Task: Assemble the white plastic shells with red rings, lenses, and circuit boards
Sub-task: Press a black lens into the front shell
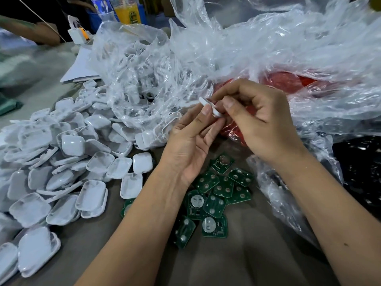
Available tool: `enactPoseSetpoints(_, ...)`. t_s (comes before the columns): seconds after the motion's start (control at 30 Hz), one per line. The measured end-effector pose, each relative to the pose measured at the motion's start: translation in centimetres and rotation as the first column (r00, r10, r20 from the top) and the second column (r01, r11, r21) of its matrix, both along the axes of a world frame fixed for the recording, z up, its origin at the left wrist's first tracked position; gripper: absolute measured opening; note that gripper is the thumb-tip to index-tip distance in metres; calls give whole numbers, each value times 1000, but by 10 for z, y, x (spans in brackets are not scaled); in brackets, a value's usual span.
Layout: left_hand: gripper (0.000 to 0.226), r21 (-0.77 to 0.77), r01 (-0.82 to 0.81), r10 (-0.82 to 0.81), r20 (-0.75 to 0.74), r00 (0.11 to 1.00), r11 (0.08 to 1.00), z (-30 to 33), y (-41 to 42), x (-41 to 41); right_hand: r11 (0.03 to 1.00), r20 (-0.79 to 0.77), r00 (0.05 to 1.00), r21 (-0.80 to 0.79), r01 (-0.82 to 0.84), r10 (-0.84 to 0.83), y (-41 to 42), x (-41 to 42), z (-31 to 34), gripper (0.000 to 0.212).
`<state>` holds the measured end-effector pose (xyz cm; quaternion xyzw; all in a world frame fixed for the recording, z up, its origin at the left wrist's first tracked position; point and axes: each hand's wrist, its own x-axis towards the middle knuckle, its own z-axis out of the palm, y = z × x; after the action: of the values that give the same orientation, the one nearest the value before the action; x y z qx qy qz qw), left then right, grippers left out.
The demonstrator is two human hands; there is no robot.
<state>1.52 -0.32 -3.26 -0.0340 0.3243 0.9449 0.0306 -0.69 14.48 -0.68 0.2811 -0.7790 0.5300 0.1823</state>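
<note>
Left hand [190, 139] and right hand [255, 118] both pinch one smooth white plastic shell [210, 107], held edge-on above flat green circuit boards [214, 195].

A single head-worn wide-angle view looks forward and down from close above the table [247, 254], both forearms entering from the bottom edge toward the table's middle.

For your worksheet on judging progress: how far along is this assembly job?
Done: nothing visibly finished can be told apart in the pile of white shells. In hand: left hand and right hand both pinch one white shell. Left: green circuit boards lie loose; red parts sit bagged.
</note>
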Motion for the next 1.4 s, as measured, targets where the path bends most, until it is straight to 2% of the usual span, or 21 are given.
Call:
enactPoseSetpoints(0.13,18,23,44,-44,-8,999,999,-1,0,-5,993,-19,998,107,56,-54,-1,-3,9,11)
enactPoseSetpoints(0.27,20,22,119,-118,-13,993,993,-1,2,-5,995,147,989,98,-5,-9,8,-8,25,13)
enactPoseSetpoints(0.43,21,32,151,-152,50,987,988,0,6,-5,961,341,937,226,-157,73,26,-23,63,13)
enactPoseSetpoints(0.5,31,58,141,-146,83,986,988,1,8,-5,987,339,941,146,-72,19,31,-40,81,5)
enactPoseSetpoints(0.53,35,55,128,-133,96,987,990,2,9,-4,993,322,943,112,46,-81,34,-56,87,6)
enactPoseSetpoints(0.6,39,54,104,-109,111,988,993,3,10,-4,919,238,891,174,353,-387,44,-97,95,10)
enactPoseSetpoints(0.67,40,70,96,-104,121,987,993,3,10,-5,694,57,740,402,598,-670,63,-142,92,8)
enactPoseSetpoints(0.7,41,73,101,-109,121,987,992,3,9,-5,567,-37,671,502,653,-740,74,-162,88,6)
enactPoseSetpoints(0.77,41,67,111,-118,119,986,992,3,9,-6,390,-133,615,665,637,-778,92,-186,76,9)
enactPoseSetpoints(0.87,40,45,109,-113,109,988,993,2,11,-9,244,-128,655,861,446,-744,112,-204,59,7)
enactPoseSetpoints(0.97,47,38,105,-109,101,989,994,1,11,-10,262,-55,660,891,371,-750,120,-222,45,29)
enactPoseSetpoints(1.1,41,29,105,-107,93,990,994,-1,10,-11,324,-7,625,851,414,-780,120,-229,39,32)
enactPoseSetpoints(1.3,31,26,120,-122,90,988,992,1,11,-9,263,-163,542,738,622,-824,117,-221,34,32)
enactPoseSetpoints(1.4,45,75,139,-147,108,983,987,5,10,-9,227,-195,484,696,681,-853,117,-216,37,28)
